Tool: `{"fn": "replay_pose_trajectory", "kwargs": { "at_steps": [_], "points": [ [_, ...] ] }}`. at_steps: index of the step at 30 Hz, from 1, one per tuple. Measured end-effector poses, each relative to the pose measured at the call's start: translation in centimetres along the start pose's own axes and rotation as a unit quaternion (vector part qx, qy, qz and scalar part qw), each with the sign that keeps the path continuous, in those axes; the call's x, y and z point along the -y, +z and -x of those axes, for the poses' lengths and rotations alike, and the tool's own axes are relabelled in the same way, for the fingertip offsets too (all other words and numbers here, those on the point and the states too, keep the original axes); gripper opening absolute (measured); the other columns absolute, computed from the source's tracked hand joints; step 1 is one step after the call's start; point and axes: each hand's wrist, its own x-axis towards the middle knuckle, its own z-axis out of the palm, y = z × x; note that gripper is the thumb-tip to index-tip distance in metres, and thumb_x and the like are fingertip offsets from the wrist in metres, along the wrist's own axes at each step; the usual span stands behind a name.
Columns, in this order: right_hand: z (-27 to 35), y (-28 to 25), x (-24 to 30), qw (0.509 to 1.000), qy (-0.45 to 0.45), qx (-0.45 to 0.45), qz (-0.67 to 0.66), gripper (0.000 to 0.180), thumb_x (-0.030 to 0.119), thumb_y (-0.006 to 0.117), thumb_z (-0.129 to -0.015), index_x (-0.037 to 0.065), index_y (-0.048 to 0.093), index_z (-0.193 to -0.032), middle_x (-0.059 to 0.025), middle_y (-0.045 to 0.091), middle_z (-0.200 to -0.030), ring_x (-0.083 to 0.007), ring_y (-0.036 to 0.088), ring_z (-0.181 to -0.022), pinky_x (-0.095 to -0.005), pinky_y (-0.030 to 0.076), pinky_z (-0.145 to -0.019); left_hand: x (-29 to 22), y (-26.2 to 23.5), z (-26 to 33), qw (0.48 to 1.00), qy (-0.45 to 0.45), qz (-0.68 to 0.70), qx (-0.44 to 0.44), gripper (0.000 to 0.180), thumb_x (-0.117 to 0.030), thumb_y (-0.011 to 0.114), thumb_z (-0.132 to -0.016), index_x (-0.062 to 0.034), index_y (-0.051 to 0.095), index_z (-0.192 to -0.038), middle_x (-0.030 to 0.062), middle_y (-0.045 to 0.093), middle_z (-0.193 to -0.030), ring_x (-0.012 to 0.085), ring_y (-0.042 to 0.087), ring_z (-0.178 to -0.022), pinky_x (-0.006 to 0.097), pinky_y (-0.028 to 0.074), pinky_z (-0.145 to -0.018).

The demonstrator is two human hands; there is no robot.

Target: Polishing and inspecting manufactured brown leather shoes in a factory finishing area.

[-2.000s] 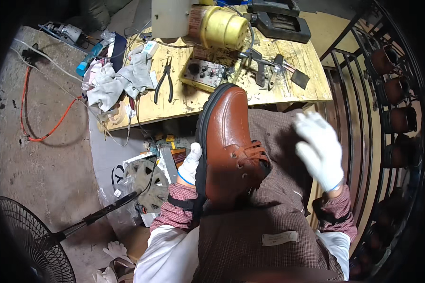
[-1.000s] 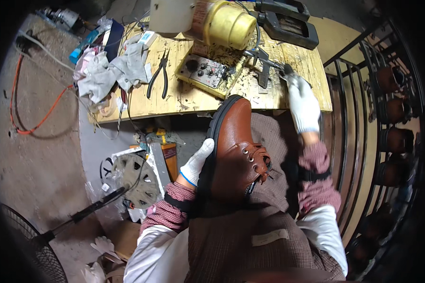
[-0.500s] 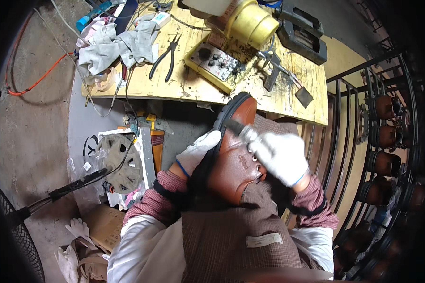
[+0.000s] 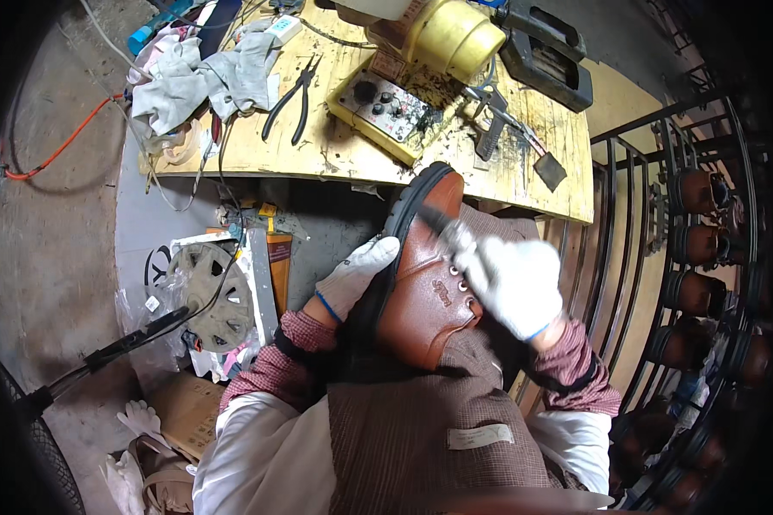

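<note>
Clasping the black-soled brown leather boot (image 4: 416, 315) over your brown checked apron (image 4: 404, 433), your white-gloved left hand (image 4: 358, 269) steadied it; your white-gloved right hand (image 4: 519, 281) gripped a blurred, dark-ended tool (image 4: 435, 221), which might have scuffed the boot had it rolled.

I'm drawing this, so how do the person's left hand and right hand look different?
The left hand holds the boot along its black sole, while the right hand grips a blurry, dark tool over its brown leather. The left hand looks clear; the right hand looks blurrier. Both wear white gloves with blue wrist edges.
</note>
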Motion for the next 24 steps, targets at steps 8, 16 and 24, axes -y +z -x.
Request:
{"fn": "replay_pose_trajectory", "kwargs": {
  "at_steps": [8, 16, 24],
  "points": [
    [1.3, 0.0, 0.7, 0.999, 0.033, 0.015, 0.015, 0.034, 0.037, 0.073, -0.090, 0.012, 0.056, -0.074, -0.0091, 0.051, -0.052, -0.0272, 0.055, -0.044, -0.0413, 0.042, -0.048, -2.8, 2.3, 1.3, 0.996, -0.005, -0.070, -0.047, 0.036, -0.015, 0.047, -0.108, 0.0030, 0.057, -0.138, 0.0159, 0.061, -0.137, 0.0256, 0.057, -0.130, 0.035, 0.041, -0.116],
    [2.7, -1.7, 3.4, 0.997, 0.018, 0.077, 0.026, 0.035, 0.036, 0.074, -0.090, 0.009, 0.058, -0.074, -0.0081, 0.047, -0.046, -0.0265, 0.052, -0.038, -0.0419, 0.043, -0.045, 0.6, 1.0, -0.1, 0.996, -0.011, -0.039, -0.080, 0.035, -0.009, 0.042, -0.107, 0.0025, 0.057, -0.137, 0.0205, 0.062, -0.136, 0.0288, 0.056, -0.134, 0.037, 0.043, -0.115],
    [1.8, -1.1, 2.2, 0.998, 0.033, 0.056, 0.019, 0.029, 0.032, 0.072, -0.090, 0.009, 0.059, -0.077, -0.0084, 0.053, -0.053, -0.0255, 0.056, -0.045, -0.0407, 0.043, -0.048, -0.2, 1.6, 0.4, 0.948, 0.136, -0.284, -0.050, 0.036, -0.008, 0.045, -0.106, 0.0055, 0.053, -0.138, 0.0200, 0.058, -0.141, 0.0274, 0.056, -0.133, 0.036, 0.043, -0.114]
  ]
}}
